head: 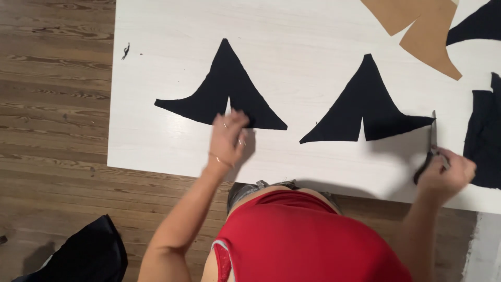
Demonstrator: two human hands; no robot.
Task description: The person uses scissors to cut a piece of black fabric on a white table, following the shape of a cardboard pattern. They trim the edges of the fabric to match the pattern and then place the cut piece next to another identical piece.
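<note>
- The wooden floor [52,104] fills the left side and runs under the near edge, its planks brown and grained.
- The white table [292,31] lies across most of the view, its near edge just in front of my body.
- A heap of black fabric [86,256] sits on the floor at the lower left, well apart from the table.
- More black fabric [485,141] lies at the table's right edge, near my right hand.
- Tan paper pattern pieces [428,31] lie at the far right of the table, overlapping each other.
- The left black cut piece [224,89] lies flat, a peaked shape with a slit up from its lower edge.
- The right black cut piece [365,104] lies flat beside it, the same shape mirrored, the two apart.
- My left hand [228,138] is blurred, its fingers loosely spread and holding nothing; the fingertips touch the lower edge of the left piece near its slit.
- My right hand [446,172] is closed around the dark handles of the scissors [432,141].
- The scissors' blades point away from me, their tip just beside the right piece's pointed corner.
</note>
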